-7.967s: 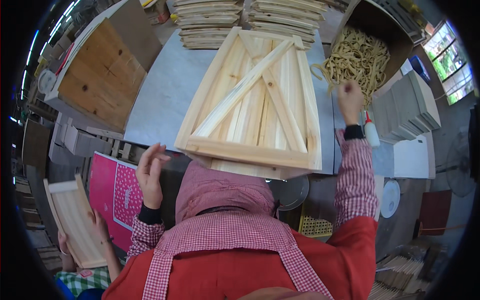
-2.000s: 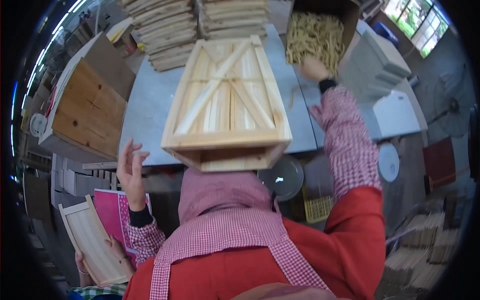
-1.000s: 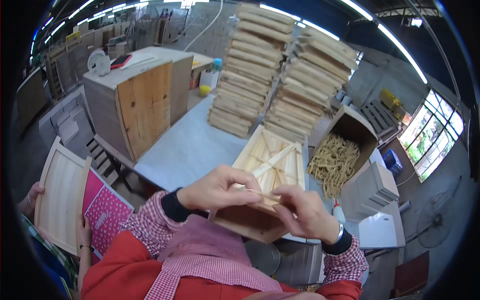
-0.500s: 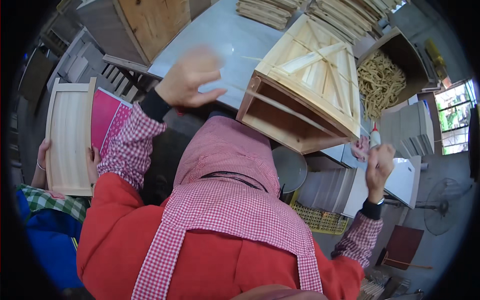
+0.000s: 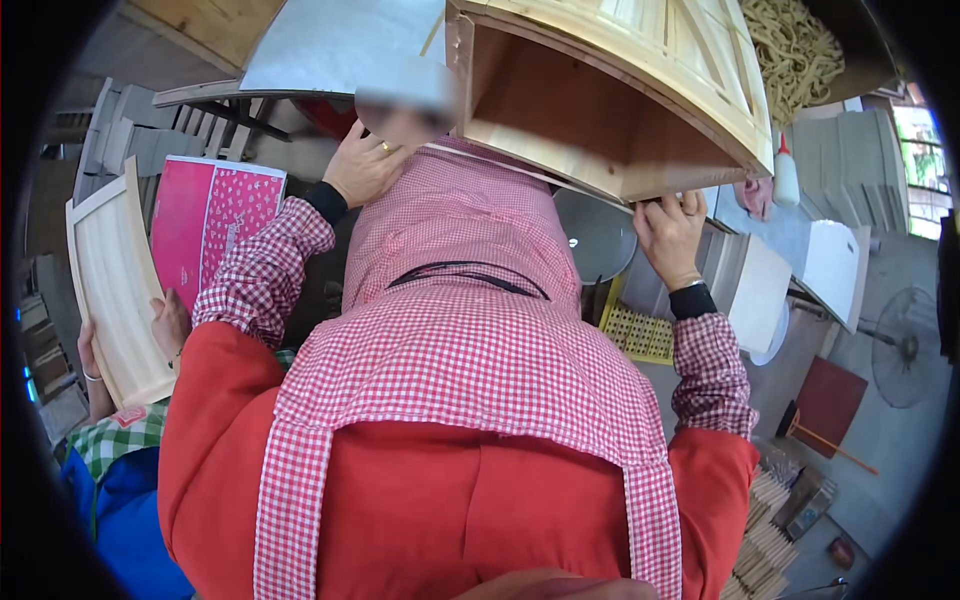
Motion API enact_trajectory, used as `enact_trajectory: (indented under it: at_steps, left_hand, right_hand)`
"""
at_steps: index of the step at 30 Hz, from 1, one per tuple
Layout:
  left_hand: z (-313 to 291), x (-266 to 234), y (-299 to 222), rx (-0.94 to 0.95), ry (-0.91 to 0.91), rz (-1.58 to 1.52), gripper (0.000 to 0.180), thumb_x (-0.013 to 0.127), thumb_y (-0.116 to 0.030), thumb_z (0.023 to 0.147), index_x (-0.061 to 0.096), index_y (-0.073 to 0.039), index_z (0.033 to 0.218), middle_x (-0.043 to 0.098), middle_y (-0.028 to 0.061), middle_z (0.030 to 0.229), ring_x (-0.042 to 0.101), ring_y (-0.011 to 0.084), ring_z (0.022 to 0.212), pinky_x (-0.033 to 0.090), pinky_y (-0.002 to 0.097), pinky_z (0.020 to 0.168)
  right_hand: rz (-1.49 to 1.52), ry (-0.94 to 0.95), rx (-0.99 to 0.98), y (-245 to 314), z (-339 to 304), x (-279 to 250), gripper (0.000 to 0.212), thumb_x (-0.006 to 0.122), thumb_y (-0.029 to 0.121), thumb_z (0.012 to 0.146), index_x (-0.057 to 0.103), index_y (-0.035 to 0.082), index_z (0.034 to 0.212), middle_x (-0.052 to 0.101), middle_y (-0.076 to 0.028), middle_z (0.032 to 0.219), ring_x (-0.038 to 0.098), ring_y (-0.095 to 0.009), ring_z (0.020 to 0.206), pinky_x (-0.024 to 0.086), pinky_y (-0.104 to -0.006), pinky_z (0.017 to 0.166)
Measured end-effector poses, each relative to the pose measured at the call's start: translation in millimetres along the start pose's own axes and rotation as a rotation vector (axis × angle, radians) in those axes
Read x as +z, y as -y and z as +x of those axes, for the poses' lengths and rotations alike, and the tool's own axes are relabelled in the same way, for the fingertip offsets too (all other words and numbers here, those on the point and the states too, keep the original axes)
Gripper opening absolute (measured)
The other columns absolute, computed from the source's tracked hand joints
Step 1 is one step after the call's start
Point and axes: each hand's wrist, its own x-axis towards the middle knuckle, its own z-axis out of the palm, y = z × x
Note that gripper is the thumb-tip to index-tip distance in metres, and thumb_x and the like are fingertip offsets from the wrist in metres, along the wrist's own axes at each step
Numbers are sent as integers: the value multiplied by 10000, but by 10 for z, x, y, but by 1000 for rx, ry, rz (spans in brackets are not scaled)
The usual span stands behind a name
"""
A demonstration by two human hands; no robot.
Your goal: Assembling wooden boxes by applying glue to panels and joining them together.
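Note:
An open-fronted wooden box (image 5: 600, 105) with slats on top lies on its side at the table edge, its opening toward me. A thin pale elastic band (image 5: 522, 173) runs taut below the opening, between my two hands. My left hand (image 5: 366, 168), with a ring on one finger, is closed at the band's left end beside the box's left corner; its fingertips are blurred over. Under the box's lower right corner, my right hand (image 5: 670, 235) has curled fingers pinching the band's right end.
Tan elastic bands (image 5: 795, 50) fill a bin at the upper right. A white glue bottle (image 5: 786, 175) with a red tip stands near stacked grey boards (image 5: 850, 165). On the left, another person's hands (image 5: 170, 325) hold a light wooden panel (image 5: 118, 290) beside a pink patterned sheet (image 5: 215, 215).
Both hands have come down and inward to the box's lower edge; the right has left the area near the glue bottle. The band now runs below the opening. The view has shifted.

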Motion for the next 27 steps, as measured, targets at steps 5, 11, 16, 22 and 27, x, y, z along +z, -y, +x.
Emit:
enact_trajectory:
  at_steps: [5,11,16,22,27]
  left_hand:
    - [75,-49,-4,-10,-24,24,548,615,-174,814,496,-115,1345,458,38,1405,343,197,1376,279,504,1112]
    - [356,-433,60,65,-242,-483,399,594,-56,823,588,-23,1220,586,96,1258,527,254,1230,426,413,1006]
    - [753,-875,409,-670,-341,-1426,298,529,-208,938,614,-30,1162,615,89,1159,591,180,1094,461,324,905]
    - [2677,-1168,972,-984,91,-1720,540,477,-474,958,566,1,1199,620,66,1080,580,151,940,423,279,885]
    - [3283,-563,1074,-522,-11,-1520,596,543,-481,921,570,55,1180,647,119,1059,619,199,915,482,328,825]
  right_hand:
    - [-8,-46,22,0,2,-11,131,706,72,704,651,59,822,618,-108,980,526,-350,1014,396,-468,912]
    - [188,-330,-1,175,213,-394,160,667,-36,748,640,-15,904,643,-147,885,635,-320,836,522,-394,740]
    - [541,-451,479,-219,688,-939,178,568,110,920,605,-48,993,646,-108,833,614,-143,592,503,-275,541]
    - [800,99,907,-1209,1964,-749,614,400,518,967,573,-28,1187,633,-123,930,598,-165,635,468,-258,536]
    - [680,207,675,-1169,2499,-543,722,405,557,934,547,-138,1071,611,-283,1049,668,-351,759,505,-345,623]
